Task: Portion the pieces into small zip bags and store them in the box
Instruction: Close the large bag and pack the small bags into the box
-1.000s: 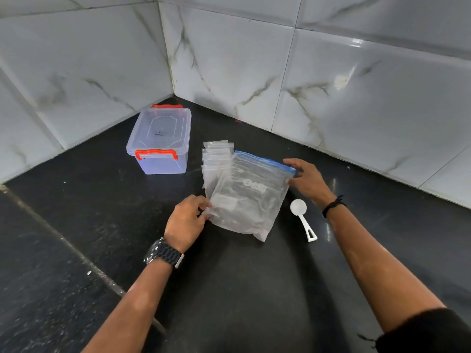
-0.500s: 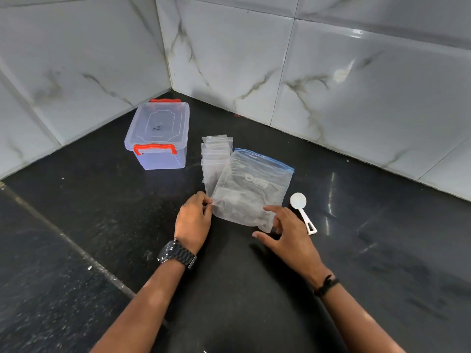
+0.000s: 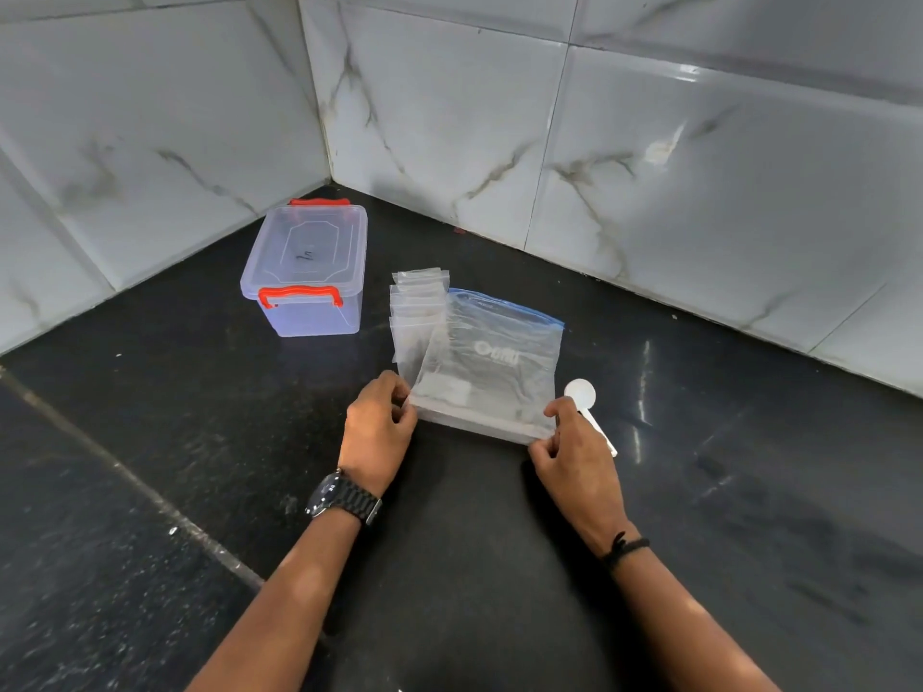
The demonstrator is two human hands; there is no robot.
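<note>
A large clear zip bag (image 3: pixel 492 362) with a blue zip strip lies on the black counter, with pale pieces inside near its bottom edge. My left hand (image 3: pixel 379 432) pinches its near left corner. My right hand (image 3: pixel 574 452) pinches its near right corner. A stack of small clear zip bags (image 3: pixel 417 307) lies partly under the large bag's left side. The clear plastic box (image 3: pixel 309 272) with red latches stands shut, to the left and further back. A white scoop (image 3: pixel 582 394) lies to the right of the bag, partly hidden by my right hand.
White marble-look tiled walls (image 3: pixel 499 142) meet in a corner behind the box. The black counter (image 3: pixel 449 566) has a pale seam (image 3: pixel 135 481) running diagonally at the left.
My right hand has moved from the bag's far right edge down to its near right corner and taken hold of it. My left hand has stayed at the near left corner.
</note>
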